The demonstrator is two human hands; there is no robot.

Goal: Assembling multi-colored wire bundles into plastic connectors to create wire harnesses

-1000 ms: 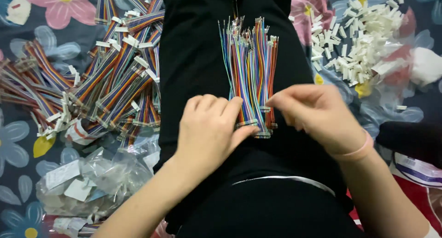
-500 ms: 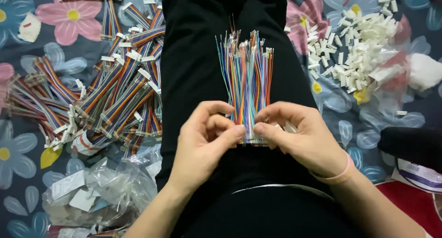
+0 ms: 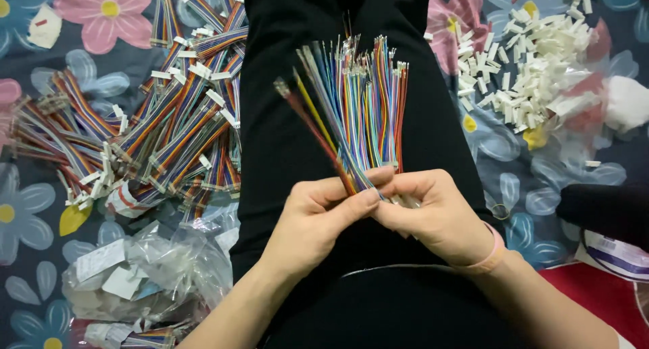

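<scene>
A loose bundle of thin multicoloured wires lies along my black-clad leg, metal tips pointing away from me. My left hand pinches a small strand of wires that fans off to the left of the bundle. My right hand grips the near end of the bundle, thumb tip against my left thumb. A small white connector shows under my right fingers.
Left of my leg sits a heap of finished rainbow ribbon cables with white connectors. Clear plastic bags lie near left. A pile of loose white connector housings is at the far right on a flowered cloth.
Both hands came together at the near end of the bundle. My left hand has pulled a few wires out to the left, away from the rest.
</scene>
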